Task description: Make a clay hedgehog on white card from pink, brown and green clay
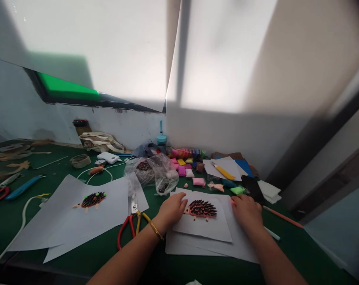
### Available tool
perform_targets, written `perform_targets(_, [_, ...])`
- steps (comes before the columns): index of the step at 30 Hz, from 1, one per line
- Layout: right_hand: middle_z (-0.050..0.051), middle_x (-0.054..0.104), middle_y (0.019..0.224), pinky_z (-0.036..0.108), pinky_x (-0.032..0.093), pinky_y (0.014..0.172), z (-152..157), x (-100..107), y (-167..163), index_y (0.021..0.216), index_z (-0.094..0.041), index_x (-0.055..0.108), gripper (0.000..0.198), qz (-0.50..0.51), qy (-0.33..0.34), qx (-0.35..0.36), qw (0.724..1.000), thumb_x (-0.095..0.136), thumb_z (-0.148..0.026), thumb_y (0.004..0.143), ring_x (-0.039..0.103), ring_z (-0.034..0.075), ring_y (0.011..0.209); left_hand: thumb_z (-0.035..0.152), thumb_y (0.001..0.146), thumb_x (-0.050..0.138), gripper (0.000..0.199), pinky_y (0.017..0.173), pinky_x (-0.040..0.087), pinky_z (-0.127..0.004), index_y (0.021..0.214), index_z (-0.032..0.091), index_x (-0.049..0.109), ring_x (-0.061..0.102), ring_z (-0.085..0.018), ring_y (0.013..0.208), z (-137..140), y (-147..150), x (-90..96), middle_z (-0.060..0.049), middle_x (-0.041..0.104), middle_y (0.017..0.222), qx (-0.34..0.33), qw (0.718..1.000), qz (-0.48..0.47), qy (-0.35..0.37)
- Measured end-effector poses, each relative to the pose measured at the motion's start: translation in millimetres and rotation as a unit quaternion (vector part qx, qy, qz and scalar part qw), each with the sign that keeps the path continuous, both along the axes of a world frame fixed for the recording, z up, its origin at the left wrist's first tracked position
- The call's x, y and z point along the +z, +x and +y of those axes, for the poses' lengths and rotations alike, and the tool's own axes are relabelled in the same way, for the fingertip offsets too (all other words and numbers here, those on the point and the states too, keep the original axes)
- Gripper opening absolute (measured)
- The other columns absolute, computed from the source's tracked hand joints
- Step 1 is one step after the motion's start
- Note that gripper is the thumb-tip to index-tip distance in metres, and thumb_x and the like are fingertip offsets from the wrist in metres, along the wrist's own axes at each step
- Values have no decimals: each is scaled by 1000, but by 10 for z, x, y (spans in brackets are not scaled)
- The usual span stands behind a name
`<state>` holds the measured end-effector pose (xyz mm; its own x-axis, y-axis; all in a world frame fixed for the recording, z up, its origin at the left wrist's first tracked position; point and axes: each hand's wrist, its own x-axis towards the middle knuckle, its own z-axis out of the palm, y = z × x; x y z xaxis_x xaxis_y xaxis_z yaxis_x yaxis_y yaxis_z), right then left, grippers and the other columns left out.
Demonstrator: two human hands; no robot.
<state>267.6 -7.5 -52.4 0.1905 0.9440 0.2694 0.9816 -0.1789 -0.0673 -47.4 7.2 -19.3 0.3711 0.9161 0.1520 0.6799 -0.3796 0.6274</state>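
Observation:
My left hand (pixel 172 208) rests at the left side of a small white card (pixel 203 231), thumb and fingers a little apart. On this card is a hedgehog picture (pixel 201 209) with a pinkish outline and dark seed-like spines; my left fingertips are close to its snout. The card lies on larger white sheets (pixel 185 247). My right hand (pixel 247 212) lies over the right edge of those sheets, fingers bent and partly hidden, with a touch of pink at the fingertips. A second hedgehog (pixel 93 200), with green bits among its spines, sits on paper at the left.
Red-and-yellow-handled scissors (pixel 134 221) lie left of my left forearm. Behind the sheets are a clear plastic bag (pixel 151 172), several coloured clay packets (pixel 182 171) and a yellow craft knife (pixel 224 171). An orange stick (pixel 283 217) lies right of my right hand.

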Motion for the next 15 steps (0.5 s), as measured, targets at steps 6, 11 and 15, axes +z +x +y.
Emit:
perform_targets(6, [11, 61, 113, 38, 41, 81, -58, 186, -121, 113, -20, 58, 36, 117, 78, 38, 989, 33, -33, 90, 55, 25, 99, 32, 89, 39, 31, 93, 39, -33, 102, 17, 64, 55, -21, 102, 26, 19, 11, -8, 63, 106, 35, 994, -79, 73])
perform_targets(11, [7, 60, 116, 32, 43, 84, -146, 363, -394, 114, -21, 56, 36, 207, 132, 150, 958, 36, -38, 89, 56, 21, 104, 35, 87, 44, 29, 85, 44, -31, 99, 20, 66, 57, -19, 95, -72, 130, 65, -5, 64, 99, -7, 992, -115, 59])
perform_targets(15, [6, 65, 109, 34, 42, 81, -138, 385, -319, 107, -22, 60, 32, 126, 100, 101, 982, 37, -33, 88, 58, 23, 98, 37, 87, 44, 36, 95, 39, -35, 116, 22, 59, 51, -23, 111, -168, 134, 42, -8, 58, 119, -14, 998, -24, 64])
